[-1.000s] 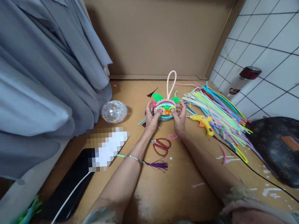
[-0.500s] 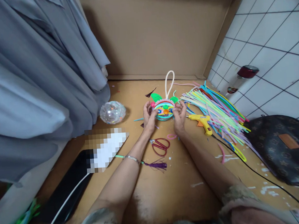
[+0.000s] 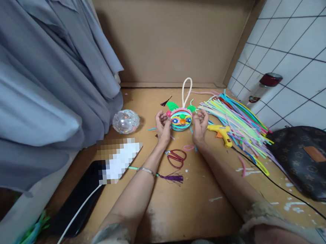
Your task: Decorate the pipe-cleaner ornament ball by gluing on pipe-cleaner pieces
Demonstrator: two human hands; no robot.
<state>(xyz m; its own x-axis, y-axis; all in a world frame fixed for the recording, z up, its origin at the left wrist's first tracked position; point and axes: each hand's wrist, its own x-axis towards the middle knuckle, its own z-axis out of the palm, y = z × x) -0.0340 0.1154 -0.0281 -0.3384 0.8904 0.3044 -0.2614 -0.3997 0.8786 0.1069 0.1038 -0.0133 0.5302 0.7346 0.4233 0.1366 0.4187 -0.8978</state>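
At centre of brown tabletop (image 3: pixel 186 209), just in front of cardboard backing (image 3: pixel 173 35): round multicolour craft ornament (image 3: pixel 181 120), w/ white loop (image 3: pixel 187 91) rising from its top and green leaf bits either side. Looks built from coiled pipe cleaners, so prob. very light, fuzzy, not slippery; soft and springy rather than stiff, glued joints likely the weak spot. Best taken by the rim, both sides, w/ light pressure; loop would bend if pulled hard, leaves could pop off.

Left hand (image 3: pixel 162 127) at ornament's left edge, fingers curled, fingertips touching or nearly touching rim; not a firm grip, as far as can be told. Right hand (image 3: pixel 200 126) just beside right edge, loosely curled, small gap to ornament, holding nothing visible. Ornament apparently resting on table btwn both hands.

Nearby: yellow glue gun (image 3: pixel 222 133) right of right hand, black cord trailing toward near-right edge; spread of coloured pipe cleaners (image 3: pixel 235 122) beyond it; red scissors (image 3: pixel 176 159) near wrists; small pink ring (image 3: pixel 188 147) beside scissors; purple tassel (image 3: pixel 172 178) under left forearm; clear glitter ball (image 3: pixel 125 121) to left; dark phone (image 3: pixel 81 196) w/ white cable near-left; brown patterned bag (image 3: pixel 311 163) at right; grey fabric (image 3: pixel 38 90) hanging left.
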